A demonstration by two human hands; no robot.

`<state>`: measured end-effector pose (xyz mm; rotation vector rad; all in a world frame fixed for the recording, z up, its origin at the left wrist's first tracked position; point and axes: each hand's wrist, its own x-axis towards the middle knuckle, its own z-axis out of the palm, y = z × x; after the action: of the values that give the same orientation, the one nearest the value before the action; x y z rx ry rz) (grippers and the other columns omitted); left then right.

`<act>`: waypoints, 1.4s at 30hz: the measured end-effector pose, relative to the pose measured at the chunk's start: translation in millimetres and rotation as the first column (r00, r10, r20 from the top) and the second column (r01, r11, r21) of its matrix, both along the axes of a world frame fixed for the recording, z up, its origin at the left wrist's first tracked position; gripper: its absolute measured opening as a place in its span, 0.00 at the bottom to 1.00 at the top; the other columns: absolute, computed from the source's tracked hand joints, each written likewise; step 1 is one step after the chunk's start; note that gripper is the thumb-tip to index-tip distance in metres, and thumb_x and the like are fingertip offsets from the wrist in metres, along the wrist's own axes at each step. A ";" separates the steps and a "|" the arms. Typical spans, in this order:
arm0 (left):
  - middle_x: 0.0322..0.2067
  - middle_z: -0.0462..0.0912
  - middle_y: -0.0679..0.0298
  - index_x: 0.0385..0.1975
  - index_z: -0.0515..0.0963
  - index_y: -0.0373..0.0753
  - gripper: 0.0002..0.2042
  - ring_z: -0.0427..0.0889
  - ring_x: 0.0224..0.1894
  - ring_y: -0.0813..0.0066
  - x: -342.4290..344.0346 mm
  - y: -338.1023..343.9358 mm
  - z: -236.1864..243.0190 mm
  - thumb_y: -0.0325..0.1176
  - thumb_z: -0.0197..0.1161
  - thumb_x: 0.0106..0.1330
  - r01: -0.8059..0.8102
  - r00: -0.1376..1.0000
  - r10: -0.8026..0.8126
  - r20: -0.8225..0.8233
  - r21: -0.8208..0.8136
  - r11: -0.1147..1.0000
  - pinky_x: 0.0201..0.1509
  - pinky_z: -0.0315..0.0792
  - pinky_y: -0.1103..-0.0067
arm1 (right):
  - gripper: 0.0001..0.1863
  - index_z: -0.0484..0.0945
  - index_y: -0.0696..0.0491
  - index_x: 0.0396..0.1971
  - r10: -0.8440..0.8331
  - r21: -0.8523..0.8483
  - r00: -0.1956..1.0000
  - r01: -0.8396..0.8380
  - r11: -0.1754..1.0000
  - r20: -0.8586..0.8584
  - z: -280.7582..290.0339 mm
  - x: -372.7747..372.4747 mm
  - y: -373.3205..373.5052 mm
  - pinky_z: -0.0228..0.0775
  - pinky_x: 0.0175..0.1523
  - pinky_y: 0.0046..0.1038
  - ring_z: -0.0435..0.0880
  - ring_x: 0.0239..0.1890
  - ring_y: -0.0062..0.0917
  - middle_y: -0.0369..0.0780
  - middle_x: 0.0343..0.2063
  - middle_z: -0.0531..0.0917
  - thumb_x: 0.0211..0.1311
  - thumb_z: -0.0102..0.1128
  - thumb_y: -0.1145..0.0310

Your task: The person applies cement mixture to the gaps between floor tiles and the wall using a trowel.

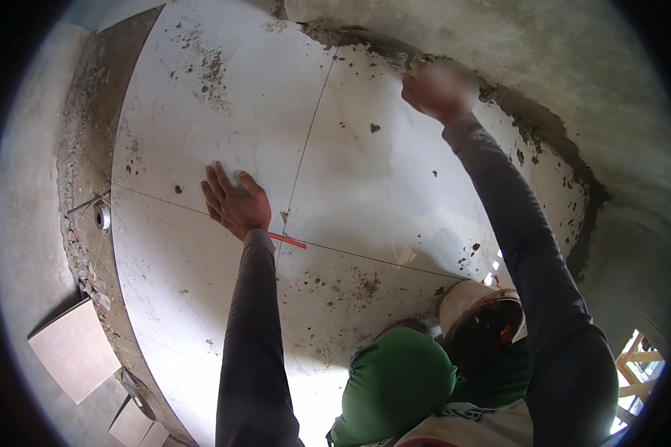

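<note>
My left hand (pixel 236 201) lies flat on a large white floor tile (pixel 179 141), fingers spread and nothing in them. A thin red strip (pixel 288 241) sticks out beside its wrist, close to where the tile joints cross. Far off to the right, my right hand (pixel 441 91) is at the rough, mortar-smeared edge of the tiles along the wall. Its fingers are curled closed, and part of the hand is blurred. Whatever it may hold cannot be made out. Crumbs of grey mortar (pixel 375 128) are scattered over the tiles.
A dirty bucket (pixel 462 302) stands by my green-clad knee (pixel 402 372). Along the left edge of the tiling sit a white roll (pixel 102 217) and a strip of rubble (pixel 89 164). Loose beige tiles (pixel 76 350) lie farther left. A bare wall (pixel 574 67) bounds the right side.
</note>
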<state>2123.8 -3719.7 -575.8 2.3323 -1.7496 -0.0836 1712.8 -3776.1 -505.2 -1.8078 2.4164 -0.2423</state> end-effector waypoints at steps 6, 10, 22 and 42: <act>0.83 0.61 0.62 0.82 0.63 0.48 0.33 0.53 0.85 0.55 5.5 2.4 3.9 0.51 0.48 0.79 -0.008 1.000 0.008 0.000 0.000 1.000 0.87 0.48 0.58 | 0.14 0.88 0.52 0.43 0.222 0.018 0.974 -0.221 0.975 -0.040 2.8 40.4 -9.7 0.85 0.50 0.50 0.93 0.40 0.47 0.51 0.35 0.91 0.68 0.59 0.60; 0.83 0.61 0.62 0.81 0.63 0.47 0.32 0.53 0.85 0.55 -5.1 -3.2 0.3 0.51 0.48 0.79 -0.013 1.000 0.013 0.024 0.000 1.000 0.86 0.49 0.58 | 0.13 0.88 0.53 0.41 0.325 -0.031 0.931 -0.334 0.942 -0.165 -13.0 56.1 -47.5 0.86 0.48 0.50 0.93 0.39 0.47 0.51 0.35 0.91 0.66 0.60 0.62; 0.82 0.62 0.62 0.81 0.64 0.47 0.32 0.55 0.85 0.54 0.1 -0.5 -1.6 0.50 0.49 0.79 0.017 0.999 -0.015 0.040 -0.037 0.999 0.86 0.50 0.58 | 0.15 0.89 0.56 0.39 0.303 0.076 0.953 -0.301 0.951 -0.015 -0.8 87.4 -95.7 0.87 0.47 0.48 0.93 0.40 0.46 0.50 0.36 0.91 0.62 0.63 0.61; 0.82 0.63 0.60 0.81 0.64 0.47 0.32 0.60 0.83 0.52 2.6 -6.3 -16.0 0.54 0.46 0.83 0.058 0.988 -0.056 0.145 -0.009 0.998 0.84 0.56 0.55 | 0.15 0.89 0.50 0.42 -0.082 -0.068 0.992 0.088 0.994 0.094 -8.7 -54.4 43.6 0.84 0.46 0.52 0.89 0.36 0.54 0.51 0.36 0.90 0.69 0.63 0.55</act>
<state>2126.4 -3726.0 -591.9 2.3316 -1.8783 0.0891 1658.4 -3732.5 -514.0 -1.6842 2.4538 -0.4160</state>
